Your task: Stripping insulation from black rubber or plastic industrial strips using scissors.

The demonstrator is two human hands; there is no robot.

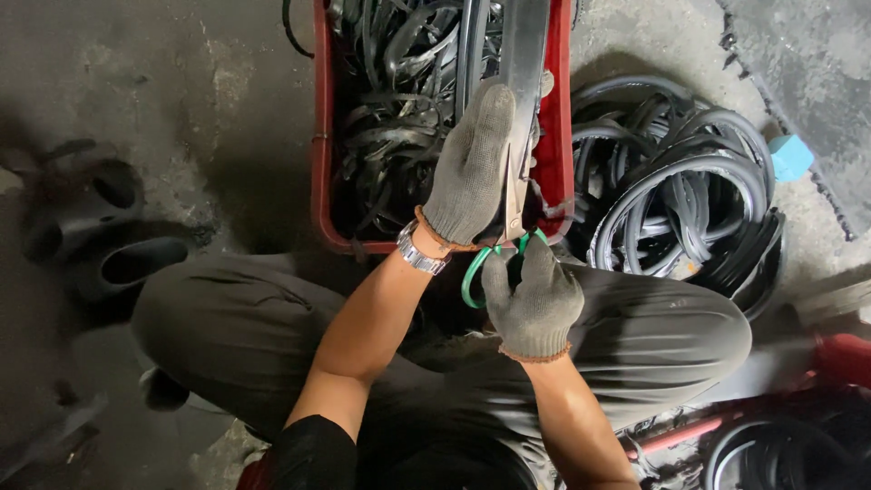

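Crate (319, 163) ahead of knees, strips (399, 118) inside; rubber ring pile (680, 191) right of crate; shoes (100, 227) left.

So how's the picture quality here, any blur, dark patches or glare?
Head view: the gloved left hand and right hand on the green-handled scissors are sharp and evenly lit; the floor at left is dim and soft, the dark shapes there hard to make out; faint sheen on the rubber strips, no harsh glare.
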